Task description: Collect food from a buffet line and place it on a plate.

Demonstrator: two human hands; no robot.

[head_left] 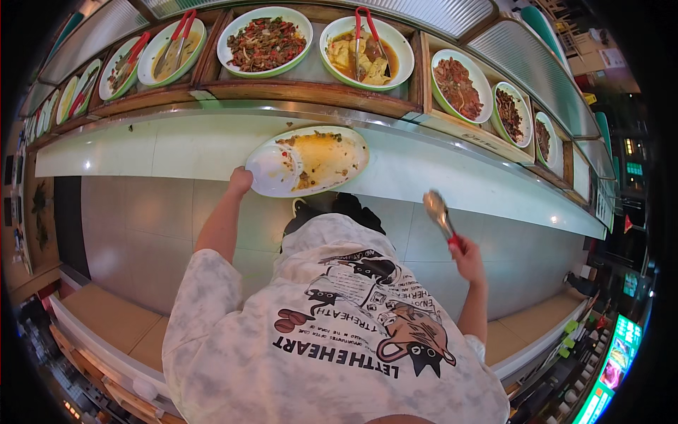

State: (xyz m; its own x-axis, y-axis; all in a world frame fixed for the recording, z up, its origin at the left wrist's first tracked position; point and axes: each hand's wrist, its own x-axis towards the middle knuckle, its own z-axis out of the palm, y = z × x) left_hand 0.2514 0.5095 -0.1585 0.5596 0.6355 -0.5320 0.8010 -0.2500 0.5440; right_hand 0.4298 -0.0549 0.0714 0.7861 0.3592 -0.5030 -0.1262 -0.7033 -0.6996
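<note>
At the glossy counter [438,164], left hand [241,181] holds sauce-smeared oval plate [311,162].

Shirt [282,300]: white, mottled pale grey, loose. Sleeves [203,288]: short, same cloth. Front print: black lettering [335,359], black cats [426,358], a brown cup-like shape [418,325], reddish-brown ovals [284,327]. Lower wear [360,212]: black; trousers or shoes, I cannot tell from here.

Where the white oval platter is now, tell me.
In the head view, the platter is just left of centre, over the white counter, with the left hand at its left rim and the food bowls beyond it.
</note>
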